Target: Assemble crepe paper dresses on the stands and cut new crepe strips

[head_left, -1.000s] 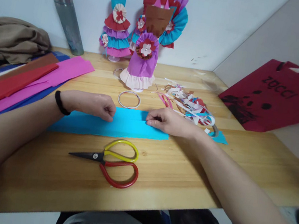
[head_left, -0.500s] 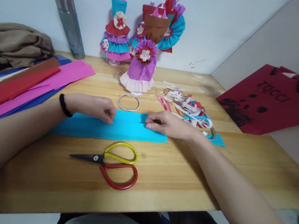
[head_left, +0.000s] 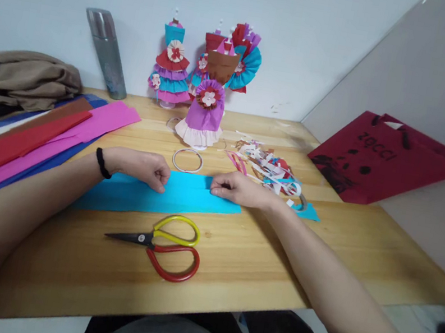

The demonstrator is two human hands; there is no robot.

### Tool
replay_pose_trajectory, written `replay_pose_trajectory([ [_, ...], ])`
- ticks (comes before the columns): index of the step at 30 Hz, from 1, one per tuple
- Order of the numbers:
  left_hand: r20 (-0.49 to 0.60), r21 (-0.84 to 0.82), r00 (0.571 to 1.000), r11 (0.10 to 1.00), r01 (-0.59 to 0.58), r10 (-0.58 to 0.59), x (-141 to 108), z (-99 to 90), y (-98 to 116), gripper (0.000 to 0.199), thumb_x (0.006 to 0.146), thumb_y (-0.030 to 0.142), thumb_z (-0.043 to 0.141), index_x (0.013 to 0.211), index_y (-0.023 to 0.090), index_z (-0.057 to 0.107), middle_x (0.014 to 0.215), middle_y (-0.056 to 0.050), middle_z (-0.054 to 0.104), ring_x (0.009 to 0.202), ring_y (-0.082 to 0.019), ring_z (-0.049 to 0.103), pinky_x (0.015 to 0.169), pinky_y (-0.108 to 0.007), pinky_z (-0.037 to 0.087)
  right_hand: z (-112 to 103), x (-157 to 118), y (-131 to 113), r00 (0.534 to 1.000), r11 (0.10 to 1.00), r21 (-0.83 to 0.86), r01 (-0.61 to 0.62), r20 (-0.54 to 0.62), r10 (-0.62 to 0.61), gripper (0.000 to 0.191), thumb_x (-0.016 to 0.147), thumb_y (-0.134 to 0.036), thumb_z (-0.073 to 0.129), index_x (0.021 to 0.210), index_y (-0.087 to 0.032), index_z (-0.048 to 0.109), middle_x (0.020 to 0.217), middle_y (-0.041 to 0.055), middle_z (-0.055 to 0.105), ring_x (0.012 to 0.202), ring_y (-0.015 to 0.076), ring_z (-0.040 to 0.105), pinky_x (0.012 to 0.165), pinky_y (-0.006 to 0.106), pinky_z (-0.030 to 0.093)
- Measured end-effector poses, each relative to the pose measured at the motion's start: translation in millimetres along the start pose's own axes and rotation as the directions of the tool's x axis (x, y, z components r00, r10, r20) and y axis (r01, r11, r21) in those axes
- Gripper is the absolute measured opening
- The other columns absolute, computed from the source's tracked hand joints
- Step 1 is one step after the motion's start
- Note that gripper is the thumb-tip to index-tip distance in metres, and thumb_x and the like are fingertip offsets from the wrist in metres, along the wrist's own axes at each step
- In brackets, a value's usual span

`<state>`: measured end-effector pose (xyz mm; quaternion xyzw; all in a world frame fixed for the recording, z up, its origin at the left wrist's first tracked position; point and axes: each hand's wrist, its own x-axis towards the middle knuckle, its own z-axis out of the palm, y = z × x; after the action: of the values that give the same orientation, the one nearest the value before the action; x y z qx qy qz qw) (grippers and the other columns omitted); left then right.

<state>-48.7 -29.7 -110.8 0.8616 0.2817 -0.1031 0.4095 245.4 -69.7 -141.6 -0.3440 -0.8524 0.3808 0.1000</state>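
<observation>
A long strip of bright blue crepe paper point(head_left: 187, 197) lies across the table, with a crease or fold line running along its length. My left hand point(head_left: 152, 171), with a black band at the wrist, is closed on the strip's upper part, thumb and fingertips together. Further right, my right hand point(head_left: 238, 188) pinches the same paper near its right end. Between the hands a stretch of blue shows. Nearer my body lie scissors point(head_left: 154, 241) with one yellow and one red handle, blades pointing left. Just beyond the paper is a roll of tape or ring point(head_left: 187, 160).
Several doll stands in crepe-paper dresses point(head_left: 206, 112) stand by the wall. Paper scraps point(head_left: 267, 165) are heaped right of them. Coloured paper strips point(head_left: 25, 142) and a brown cloth point(head_left: 19, 78) lie left. A grey bottle point(head_left: 110, 59) and a red paper bag point(head_left: 377, 158) stand further out.
The camera view has shifted slightly, so the background sits lower in the picture. Both hands stay on the blue crepe paper with almost no movement.
</observation>
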Motion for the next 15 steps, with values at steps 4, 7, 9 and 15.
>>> replay_pose_trajectory([
  [4,0.004,0.002,1.000,1.000,-0.007,0.007,0,-1.3,0,0.026,0.075,0.037,0.063,0.065,0.015,0.054,0.061,0.003,0.044,0.059,-0.010,0.040,0.054,-0.021,0.033,-2,0,2,1.000,1.000,0.011,-0.001,0.000,0.001,0.035,0.090,-0.047,0.051,0.071,-0.017,0.052,0.065,-0.0031,0.044,0.060,0.0109,0.038,0.059,0.025,0.033],
  [7,0.007,-0.011,1.000,1.000,-0.026,0.026,-1,-2.0,1,0.025,0.075,0.036,0.062,0.064,0.015,0.052,0.061,0.003,0.042,0.059,-0.010,0.039,0.054,-0.021,0.032,-6,-1,-3,0.995,0.999,-0.053,0.001,-0.098,-0.007,0.030,0.090,-0.041,0.052,0.074,-0.016,0.056,0.066,-0.0012,0.050,0.061,0.0122,0.043,0.060,0.026,0.035],
  [9,0.004,-0.031,0.999,0.999,-0.034,0.034,-1,-2.3,2,0.024,0.075,0.035,0.062,0.064,0.015,0.051,0.061,0.003,0.042,0.059,-0.010,0.038,0.054,-0.022,0.031,-4,-4,-15,0.957,0.981,-0.194,0.018,-0.280,-0.073,0.024,0.089,-0.037,0.056,0.082,-0.015,0.062,0.074,0.0030,0.058,0.067,0.0150,0.050,0.064,0.027,0.038],
  [15,0.002,-0.071,0.998,0.996,-0.057,0.057,-2,-3.1,-3,0.027,0.076,0.037,0.062,0.064,0.016,0.050,0.061,0.004,0.041,0.060,-0.010,0.038,0.054,-0.022,0.031,41,-15,-82,0.903,0.863,-0.325,0.386,-0.061,-0.426,0.025,0.095,-0.038,0.055,0.103,-0.017,0.067,0.089,0.0058,0.067,0.076,0.0156,0.058,0.066,0.026,0.041],
])
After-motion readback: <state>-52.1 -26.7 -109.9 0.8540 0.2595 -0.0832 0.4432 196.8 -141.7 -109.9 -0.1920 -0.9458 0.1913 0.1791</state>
